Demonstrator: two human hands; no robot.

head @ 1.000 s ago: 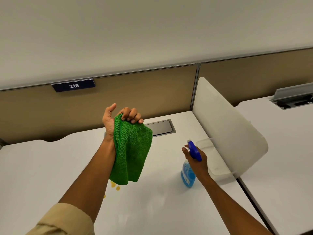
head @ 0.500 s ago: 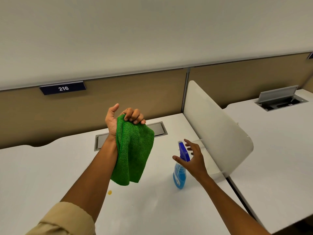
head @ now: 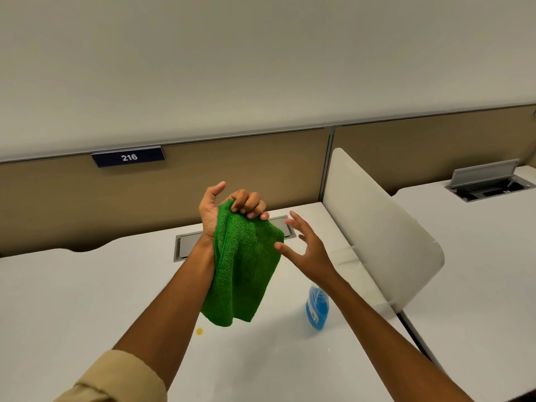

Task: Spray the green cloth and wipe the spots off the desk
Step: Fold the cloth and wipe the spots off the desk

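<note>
My left hand (head: 229,208) is raised above the white desk (head: 87,300) and grips the top of the green cloth (head: 243,268), which hangs down folded. My right hand (head: 307,245) is in the air just right of the cloth, fingers spread, holding nothing, with its thumb tip close to the cloth's edge. The blue spray bottle (head: 316,310) stands on the desk under my right forearm, which hides its top. One small yellow spot (head: 199,331) shows on the desk below the cloth's lower corner.
A white divider panel (head: 377,227) stands on the desk's right edge. A closed grey cable hatch (head: 185,246) lies behind the cloth. A tan partition carries a 216 sign (head: 128,157). The neighbouring desk (head: 478,271) at right has an open hatch (head: 490,181).
My right hand let go of the spray bottle, left it standing on the desk, and rose leftward toward the cloth. My left hand kept holding the cloth up.
</note>
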